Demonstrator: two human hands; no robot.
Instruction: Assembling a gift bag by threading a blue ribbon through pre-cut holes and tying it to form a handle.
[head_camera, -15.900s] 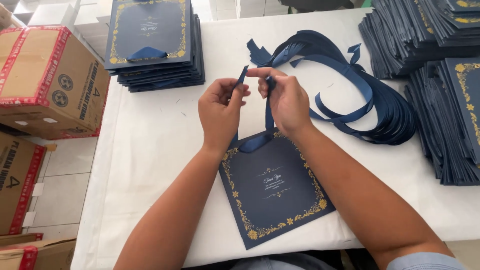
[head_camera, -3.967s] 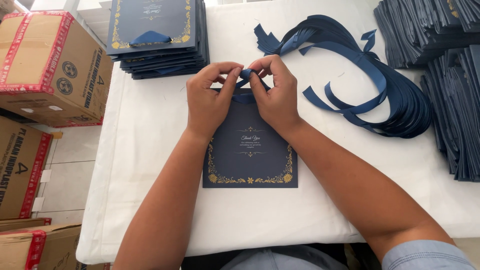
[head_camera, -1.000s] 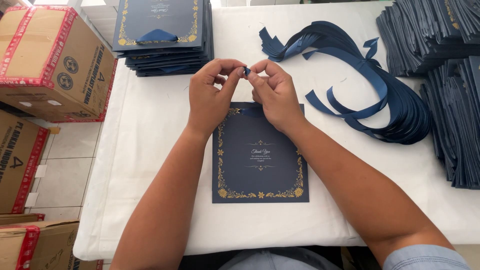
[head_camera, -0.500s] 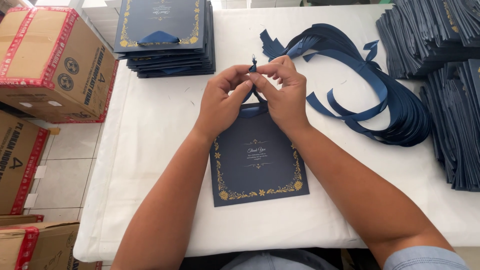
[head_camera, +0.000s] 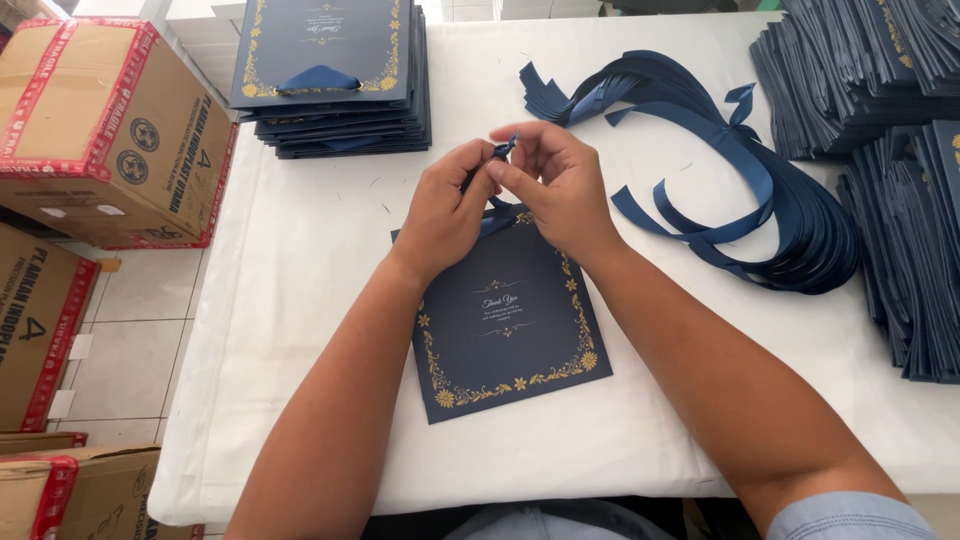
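Across the head view runs a worktop (head_camera: 300, 250) under a white cloth, with pale floor tiles (head_camera: 130, 360) showing past its left edge. Beside that edge stand brown cardboard boxes (head_camera: 100, 130) sealed with red tape, one stacked on others. At the far left of the worktop sits a pile of dark blue bags (head_camera: 335, 75) with gold borders and ribbon handles. To the right lies a loose heap of navy ribbon lengths (head_camera: 760, 200), and beyond it, along the right edge, flat stacks of blue bags (head_camera: 900, 200) overlap each other.

Near the middle, one dark blue bag (head_camera: 505, 325) with a gold floral border lies flat, slightly turned, its top edge under the hands. Left hand (head_camera: 445, 215) and right hand (head_camera: 560, 190) meet just above that edge, each grip narrow, pinched on a short navy ribbon (head_camera: 500, 152) that runs down to the bag. Both forearms cross the worktop's near edge and cover part of the bag's sides.
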